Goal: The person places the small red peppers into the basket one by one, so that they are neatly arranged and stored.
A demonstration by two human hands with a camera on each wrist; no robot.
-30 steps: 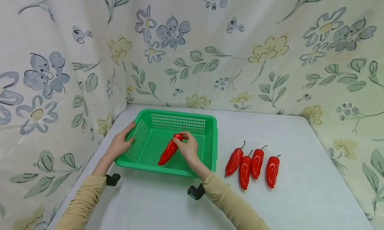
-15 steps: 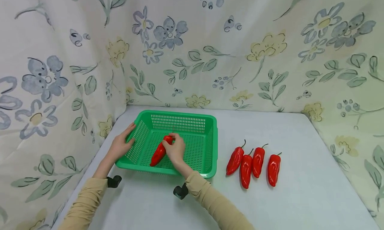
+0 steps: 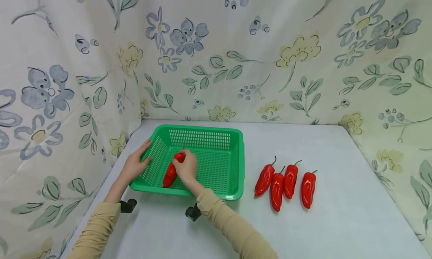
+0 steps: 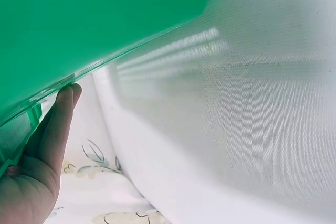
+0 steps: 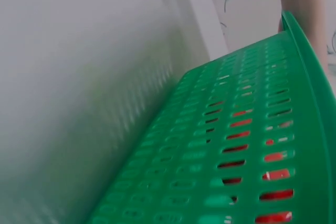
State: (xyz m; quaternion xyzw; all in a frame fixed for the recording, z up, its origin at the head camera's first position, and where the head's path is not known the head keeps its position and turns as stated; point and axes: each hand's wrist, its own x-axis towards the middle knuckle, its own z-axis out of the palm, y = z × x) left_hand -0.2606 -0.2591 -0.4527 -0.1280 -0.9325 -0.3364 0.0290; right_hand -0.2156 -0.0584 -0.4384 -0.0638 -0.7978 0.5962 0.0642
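Observation:
A red pepper [image 3: 171, 174] lies slanted inside the green plastic basket [image 3: 239, 165], toward its left side. My right hand [image 3: 186, 168] pinches it near the stem end; whether the pepper touches the basket floor I cannot tell. Red shows through slots of the basket wall [image 5: 210, 145] in the right wrist view, where the right hand is out of sight. At the basket's left end, my left hand [image 3: 135, 163] holds the rim, its thumb over the inside. The left wrist view has the fingers [image 4: 60, 124] against the basket's outer side [image 4: 105, 19].
Several red peppers [image 3: 276, 191] lie grouped on the white table [image 3: 337, 199] right of the basket. A floral cloth [image 3: 256, 82] hangs behind and to the left. Black wrist cameras [image 3: 193, 213] sit under both forearms.
My right hand has carried the pepper leftward and slightly lower inside the basket. The left hand keeps its place on the rim. The other peppers have stayed where they were.

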